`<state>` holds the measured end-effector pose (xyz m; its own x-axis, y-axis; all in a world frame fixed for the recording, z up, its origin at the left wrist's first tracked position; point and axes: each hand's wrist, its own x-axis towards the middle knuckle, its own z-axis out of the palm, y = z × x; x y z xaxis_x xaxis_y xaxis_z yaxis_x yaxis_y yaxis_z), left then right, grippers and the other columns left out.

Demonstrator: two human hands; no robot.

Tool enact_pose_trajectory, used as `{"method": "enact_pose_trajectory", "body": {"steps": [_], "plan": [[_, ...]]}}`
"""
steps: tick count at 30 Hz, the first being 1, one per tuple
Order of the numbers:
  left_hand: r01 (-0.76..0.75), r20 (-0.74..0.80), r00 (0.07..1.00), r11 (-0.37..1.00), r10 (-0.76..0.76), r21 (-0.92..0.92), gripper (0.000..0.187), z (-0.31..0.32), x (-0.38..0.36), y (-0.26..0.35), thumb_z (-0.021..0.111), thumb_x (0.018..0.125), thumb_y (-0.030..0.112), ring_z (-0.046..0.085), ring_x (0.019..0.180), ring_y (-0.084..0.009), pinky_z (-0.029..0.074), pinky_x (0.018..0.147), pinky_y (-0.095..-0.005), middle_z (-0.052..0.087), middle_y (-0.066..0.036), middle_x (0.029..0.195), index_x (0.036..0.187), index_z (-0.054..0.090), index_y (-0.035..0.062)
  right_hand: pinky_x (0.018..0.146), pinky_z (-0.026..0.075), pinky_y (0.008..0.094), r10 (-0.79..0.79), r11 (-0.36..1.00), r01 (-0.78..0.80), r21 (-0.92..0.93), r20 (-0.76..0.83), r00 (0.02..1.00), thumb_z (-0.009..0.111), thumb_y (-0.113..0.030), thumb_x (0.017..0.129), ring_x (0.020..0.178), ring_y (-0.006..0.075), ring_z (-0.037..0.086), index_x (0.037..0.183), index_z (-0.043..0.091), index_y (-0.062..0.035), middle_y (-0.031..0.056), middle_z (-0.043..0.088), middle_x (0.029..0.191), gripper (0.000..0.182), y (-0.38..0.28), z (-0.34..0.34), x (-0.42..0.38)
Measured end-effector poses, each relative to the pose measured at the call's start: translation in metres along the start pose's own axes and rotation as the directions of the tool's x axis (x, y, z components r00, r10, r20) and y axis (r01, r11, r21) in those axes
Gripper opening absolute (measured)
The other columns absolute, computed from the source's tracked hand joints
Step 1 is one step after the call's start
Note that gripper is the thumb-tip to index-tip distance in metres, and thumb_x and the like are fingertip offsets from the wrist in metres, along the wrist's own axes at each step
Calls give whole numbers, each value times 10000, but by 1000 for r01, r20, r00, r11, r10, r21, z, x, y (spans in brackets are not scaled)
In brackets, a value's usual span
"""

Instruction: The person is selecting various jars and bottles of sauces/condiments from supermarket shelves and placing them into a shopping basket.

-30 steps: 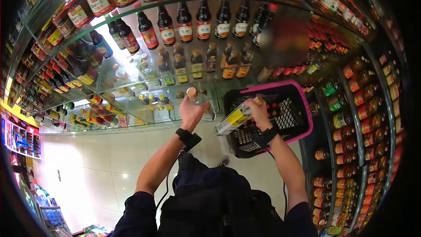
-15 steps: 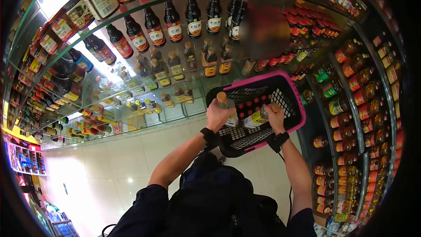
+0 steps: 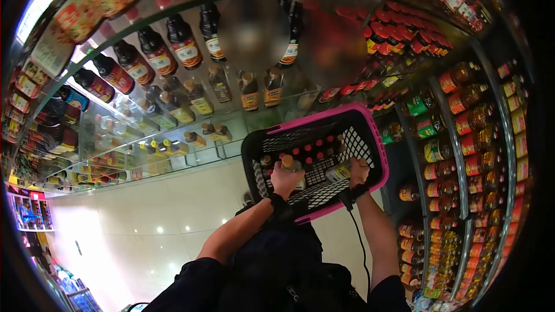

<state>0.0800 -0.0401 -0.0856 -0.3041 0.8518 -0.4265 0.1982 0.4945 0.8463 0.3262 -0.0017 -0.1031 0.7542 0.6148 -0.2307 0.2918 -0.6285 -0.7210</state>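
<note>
Here, both your forearms stretch forward and down into the pink-rimmed basket (image 3: 378, 156). Your left hand (image 3: 286, 180) has its grip wrapped around a clear bottle (image 3: 291, 167) with a tan cap, held upright inside the basket's near left part. Your right hand (image 3: 358, 173) has its grip closed on a yellow-labelled bottle (image 3: 338, 171), lying tilted just right of it. Farther off, glass shelves (image 3: 173, 138) carry dark sauce bottles (image 3: 185, 52).

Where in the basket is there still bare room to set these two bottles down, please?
The basket is bare along its right mesh side, beside the right hand, and along its near edge. Its far left part is crowded with red-capped bottles, next to the left hand.
</note>
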Motion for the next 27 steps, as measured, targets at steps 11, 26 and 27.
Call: {"method": "enact_pose_trajectory", "body": {"steps": [11, 26, 27], "plan": [[202, -186, 950, 949, -249, -241, 616, 143, 37, -45, 788, 523, 290, 611, 874, -282, 471, 761, -382, 621, -125, 941, 1020, 523, 42, 674, 463, 470, -90, 933, 136, -334, 149, 985, 589, -332, 809, 853, 307, 594, 1079, 580, -38, 147, 615, 962, 399, 96, 74, 163], [311, -406, 815, 904, -413, -294, 549, 222, 100, -123, 789, 559, 224, 590, 834, -196, 471, 740, -342, 609, -74, 950, 1017, 531, 66, 794, 514, 335, 352, 244, 558, -793, 608, 712, 850, -383, 436, 1002, 246, 571, 1235, 363, -45, 126, 560, 1085, 995, 90, 134, 204], [311, -405, 818, 906, -409, -287, 549, 225, 105, -128, 789, 559, 224, 590, 834, -196, 471, 740, -342, 609, -74, 950, 1017, 531, 66, 822, 501, 318, 270, 301, 489, -819, 565, 780, 849, -376, 446, 1043, 236, 544, 1221, 394, -63, 110, 531, 1131, 952, 81, 128, 195]]}}
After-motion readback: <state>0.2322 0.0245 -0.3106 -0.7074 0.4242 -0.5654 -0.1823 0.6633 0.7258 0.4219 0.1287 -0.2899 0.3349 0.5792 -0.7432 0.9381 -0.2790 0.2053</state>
